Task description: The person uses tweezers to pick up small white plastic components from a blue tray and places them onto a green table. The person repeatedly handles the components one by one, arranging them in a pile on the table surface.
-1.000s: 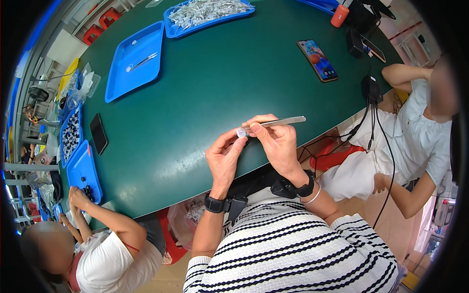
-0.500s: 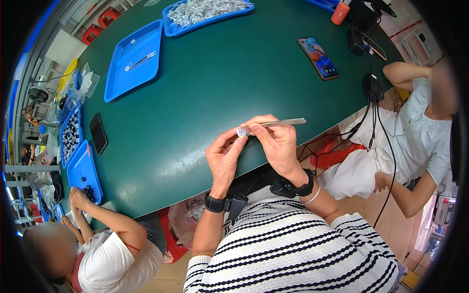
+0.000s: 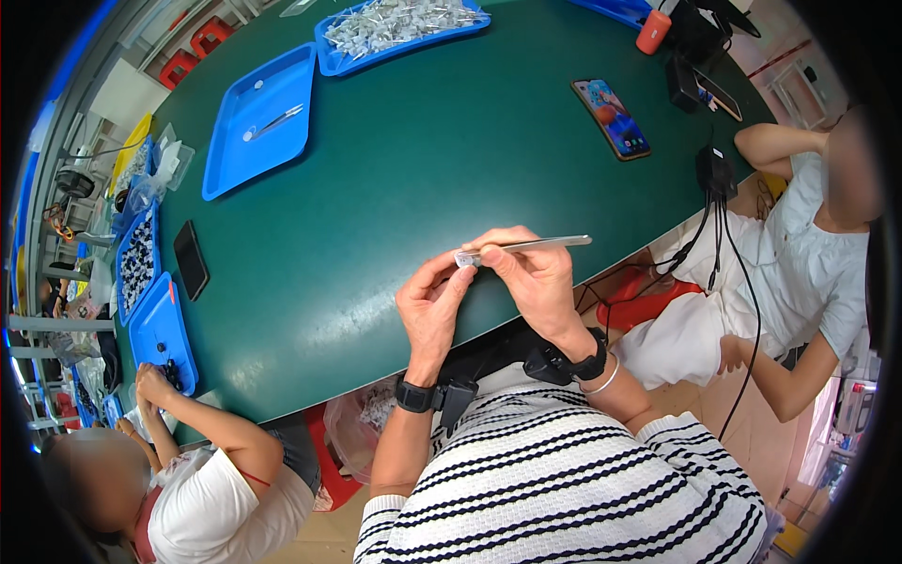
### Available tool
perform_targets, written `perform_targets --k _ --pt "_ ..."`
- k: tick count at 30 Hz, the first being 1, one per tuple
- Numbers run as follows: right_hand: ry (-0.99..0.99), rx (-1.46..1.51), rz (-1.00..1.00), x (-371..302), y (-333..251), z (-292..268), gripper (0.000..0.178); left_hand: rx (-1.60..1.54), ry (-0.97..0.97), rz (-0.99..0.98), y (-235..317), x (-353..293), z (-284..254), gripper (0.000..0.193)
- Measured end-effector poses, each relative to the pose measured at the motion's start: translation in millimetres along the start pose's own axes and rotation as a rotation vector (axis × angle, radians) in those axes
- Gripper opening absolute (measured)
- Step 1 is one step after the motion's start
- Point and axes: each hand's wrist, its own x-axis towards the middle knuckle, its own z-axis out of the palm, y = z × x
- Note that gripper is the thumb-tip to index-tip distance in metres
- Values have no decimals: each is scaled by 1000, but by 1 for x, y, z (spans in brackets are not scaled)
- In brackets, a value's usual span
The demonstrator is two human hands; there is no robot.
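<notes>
green table (image 3: 395,179) — red stools (image 3: 202,38), tan floor (image 3: 714,414)

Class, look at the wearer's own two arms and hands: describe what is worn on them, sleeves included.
Both hands are bare, without gloves. The left hand has a black watch on its wrist. The right hand has a black strapped device at the wrist and a thin silver bangle just behind it. Black-and-white striped sleeves are pushed up, leaving the forearms uncovered.

A small white part (image 3: 464,258) is pinched at the tips of slim metal tweezers (image 3: 531,244), which are held level above the green table's near edge.
</notes>
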Motion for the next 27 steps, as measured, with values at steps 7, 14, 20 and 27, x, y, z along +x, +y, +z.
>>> perform_targets --k 7,14,20,27 --pt "-7 11 29 1 9 -2 16 36 14 9 -1 -1 1 22" --pt "-10 -4 15 2 11 -3 16 68 11 27 -1 -1 3 23" --pt "5 -23 26 0 9 -4 16 89 13 25 -1 -2 2 21" --pt "60 7 47 -3 11 -5 16 45 7 -17 -2 -1 1 24"
